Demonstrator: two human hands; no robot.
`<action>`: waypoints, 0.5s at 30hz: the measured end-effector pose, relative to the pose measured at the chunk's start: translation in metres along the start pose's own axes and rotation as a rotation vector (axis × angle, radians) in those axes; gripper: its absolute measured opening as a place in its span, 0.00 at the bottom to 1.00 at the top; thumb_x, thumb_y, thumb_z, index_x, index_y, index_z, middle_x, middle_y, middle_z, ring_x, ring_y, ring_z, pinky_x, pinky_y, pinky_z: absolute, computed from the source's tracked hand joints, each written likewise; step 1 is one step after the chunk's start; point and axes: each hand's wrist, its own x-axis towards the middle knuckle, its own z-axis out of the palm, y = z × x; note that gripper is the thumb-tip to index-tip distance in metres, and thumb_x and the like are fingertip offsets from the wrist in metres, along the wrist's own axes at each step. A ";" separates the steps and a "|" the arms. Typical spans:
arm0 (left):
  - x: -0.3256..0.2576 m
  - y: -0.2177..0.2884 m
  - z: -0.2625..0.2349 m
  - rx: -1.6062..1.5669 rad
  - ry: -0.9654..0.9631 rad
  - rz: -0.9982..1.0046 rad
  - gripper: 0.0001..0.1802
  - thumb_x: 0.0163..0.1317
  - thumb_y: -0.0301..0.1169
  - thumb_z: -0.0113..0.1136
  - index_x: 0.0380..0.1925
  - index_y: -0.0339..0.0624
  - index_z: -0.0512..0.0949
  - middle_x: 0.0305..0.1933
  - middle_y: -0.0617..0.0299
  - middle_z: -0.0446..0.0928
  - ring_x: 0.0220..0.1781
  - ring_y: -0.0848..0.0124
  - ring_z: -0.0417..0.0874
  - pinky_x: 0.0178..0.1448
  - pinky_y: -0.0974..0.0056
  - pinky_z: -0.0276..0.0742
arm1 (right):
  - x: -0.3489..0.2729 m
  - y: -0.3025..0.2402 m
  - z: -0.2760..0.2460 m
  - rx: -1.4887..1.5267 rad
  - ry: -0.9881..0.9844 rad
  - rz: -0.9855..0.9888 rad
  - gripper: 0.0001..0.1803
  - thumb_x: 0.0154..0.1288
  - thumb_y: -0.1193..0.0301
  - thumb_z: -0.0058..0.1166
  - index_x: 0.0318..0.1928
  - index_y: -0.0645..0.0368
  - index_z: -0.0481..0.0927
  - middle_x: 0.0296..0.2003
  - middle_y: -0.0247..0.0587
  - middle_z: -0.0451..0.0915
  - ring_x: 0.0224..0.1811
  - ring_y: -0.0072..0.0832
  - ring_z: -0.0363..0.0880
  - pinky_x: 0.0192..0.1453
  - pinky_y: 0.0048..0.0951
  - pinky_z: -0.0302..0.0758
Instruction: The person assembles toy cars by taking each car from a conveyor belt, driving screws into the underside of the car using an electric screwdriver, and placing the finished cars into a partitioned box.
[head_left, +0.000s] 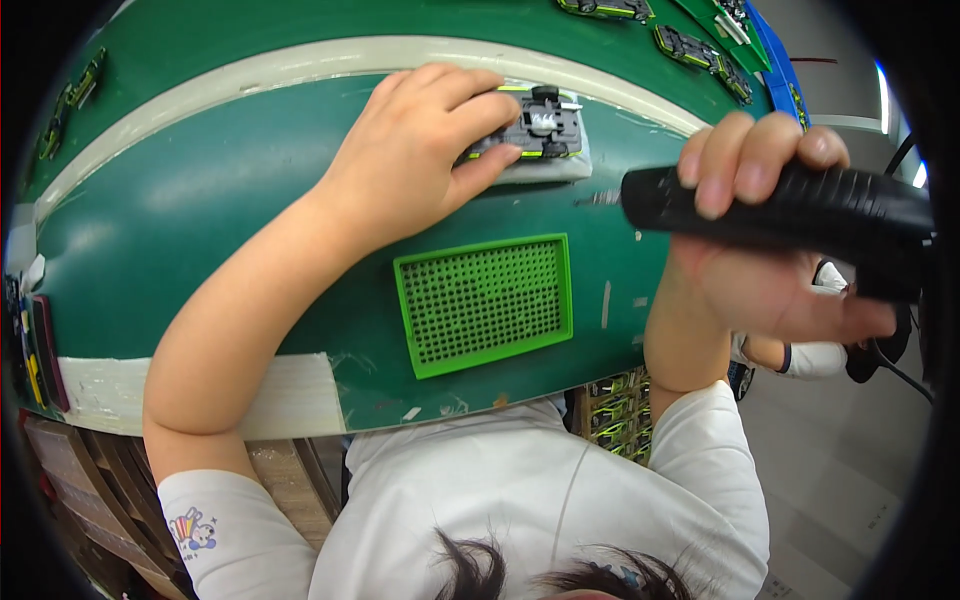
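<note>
My left hand (440,135) is closed around a toy car (550,125) that lies upside down, its dark underside and wheels facing up and a yellow-green edge showing. Beneath the car is a white pad (560,170) on the green table. In my right hand (760,220) is a black electric screwdriver (800,200), held level to the right of the car. Its thin bit points left toward the car, apart from it and slightly blurred. A bright green tray (405,310) with a grid of small holes sits nearer to me.
A pale curved strip (300,62) crosses the table behind the pad. Beyond it lie more toy cars (690,50). Pens (45,350) lie at the left edge. Below the table's front edge is a crate of cars (615,415). Another person (800,358) is at the right.
</note>
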 end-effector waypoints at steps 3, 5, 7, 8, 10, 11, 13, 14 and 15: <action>0.005 0.003 0.000 -0.018 -0.016 0.003 0.13 0.57 0.31 0.68 0.41 0.43 0.78 0.55 0.54 0.78 0.55 0.53 0.78 0.60 0.53 0.71 | 0.019 0.001 -0.022 -0.005 0.057 -0.023 0.57 0.47 0.18 0.45 0.57 0.59 0.75 0.39 0.40 0.74 0.34 0.31 0.71 0.42 0.35 0.67; 0.006 0.004 0.000 -0.018 -0.023 0.002 0.14 0.56 0.31 0.69 0.41 0.43 0.78 0.55 0.55 0.78 0.56 0.53 0.78 0.60 0.53 0.71 | 0.023 0.006 -0.031 -0.019 0.047 -0.034 0.58 0.47 0.18 0.44 0.57 0.59 0.75 0.39 0.41 0.74 0.34 0.31 0.71 0.42 0.35 0.67; 0.001 0.003 -0.001 0.018 -0.044 -0.016 0.15 0.56 0.34 0.69 0.43 0.45 0.78 0.53 0.57 0.78 0.56 0.56 0.77 0.60 0.52 0.71 | 0.024 0.018 -0.039 -0.017 0.027 -0.047 0.58 0.47 0.18 0.42 0.58 0.59 0.75 0.39 0.41 0.74 0.34 0.31 0.72 0.42 0.35 0.68; -0.001 0.003 -0.003 0.033 -0.049 -0.025 0.15 0.56 0.33 0.69 0.43 0.46 0.78 0.54 0.57 0.78 0.56 0.56 0.77 0.60 0.52 0.71 | 0.024 0.025 -0.042 -0.015 0.019 -0.053 0.58 0.47 0.17 0.41 0.58 0.59 0.75 0.39 0.41 0.74 0.34 0.31 0.72 0.42 0.35 0.68; 0.007 0.006 -0.001 0.007 -0.047 -0.020 0.16 0.54 0.31 0.70 0.42 0.44 0.78 0.56 0.56 0.78 0.57 0.54 0.77 0.61 0.52 0.71 | 0.026 0.021 -0.051 -0.059 0.005 -0.045 0.59 0.47 0.17 0.39 0.58 0.58 0.75 0.39 0.42 0.75 0.34 0.31 0.72 0.42 0.35 0.68; 0.011 0.008 0.000 -0.006 -0.043 -0.024 0.16 0.52 0.28 0.71 0.41 0.42 0.78 0.57 0.54 0.78 0.57 0.52 0.77 0.62 0.52 0.71 | 0.027 0.019 -0.054 -0.080 -0.002 -0.040 0.59 0.47 0.16 0.38 0.58 0.58 0.74 0.39 0.42 0.75 0.34 0.31 0.73 0.42 0.35 0.69; 0.007 0.006 -0.002 0.013 -0.067 -0.035 0.17 0.52 0.28 0.71 0.41 0.41 0.78 0.58 0.54 0.78 0.58 0.52 0.77 0.62 0.52 0.71 | 0.023 0.028 -0.056 -0.082 -0.014 -0.047 0.60 0.47 0.16 0.36 0.59 0.58 0.74 0.39 0.43 0.75 0.34 0.31 0.73 0.42 0.35 0.69; 0.005 0.006 -0.003 0.028 -0.079 -0.044 0.17 0.51 0.28 0.71 0.41 0.41 0.78 0.59 0.54 0.78 0.58 0.52 0.77 0.62 0.52 0.71 | 0.022 0.031 -0.056 -0.084 -0.021 -0.050 0.60 0.47 0.15 0.34 0.59 0.58 0.74 0.39 0.43 0.75 0.34 0.31 0.74 0.42 0.35 0.69; 0.006 0.006 -0.004 0.027 -0.082 -0.040 0.17 0.51 0.28 0.71 0.41 0.41 0.78 0.59 0.54 0.78 0.58 0.52 0.77 0.62 0.52 0.71 | 0.023 0.030 -0.055 -0.086 -0.017 -0.052 0.60 0.47 0.15 0.34 0.59 0.58 0.74 0.39 0.43 0.75 0.34 0.31 0.74 0.42 0.35 0.69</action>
